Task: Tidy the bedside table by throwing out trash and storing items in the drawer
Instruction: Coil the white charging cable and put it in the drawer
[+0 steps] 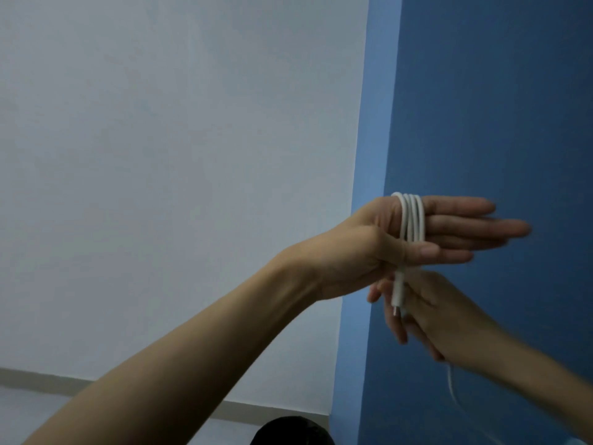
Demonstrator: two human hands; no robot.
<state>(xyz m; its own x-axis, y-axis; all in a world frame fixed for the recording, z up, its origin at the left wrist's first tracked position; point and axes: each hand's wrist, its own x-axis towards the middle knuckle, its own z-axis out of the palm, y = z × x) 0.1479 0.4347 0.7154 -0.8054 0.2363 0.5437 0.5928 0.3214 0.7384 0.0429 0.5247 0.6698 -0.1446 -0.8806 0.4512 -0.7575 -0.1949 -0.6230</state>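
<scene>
Two bare hands and one white charging cable (pixel 412 220) are seen against a room corner.

A pale grey wall (pixel 176 155) is met by a blue wall (pixel 497 107), with a skirting strip low on the grey wall and a dark rounded object (pixel 293 431) beneath the blue wall's edge. The cable is wound in upright loops around the straight, sideways-pointing fingers of the left hand (pixel 401 242); its plug end (pixel 398 293) hangs downward. Below, the right hand (pixel 426 309) is blurred, fingers loosely extended beside the plug; whether the plug is gripped cannot be told. No writing is legible.

The cable (pixel 412 220) is looped around the left hand (pixel 417 239). Its plug end hangs below into the right hand (pixel 426 313), just beneath the left, before the wall (pixel 481 107).
</scene>
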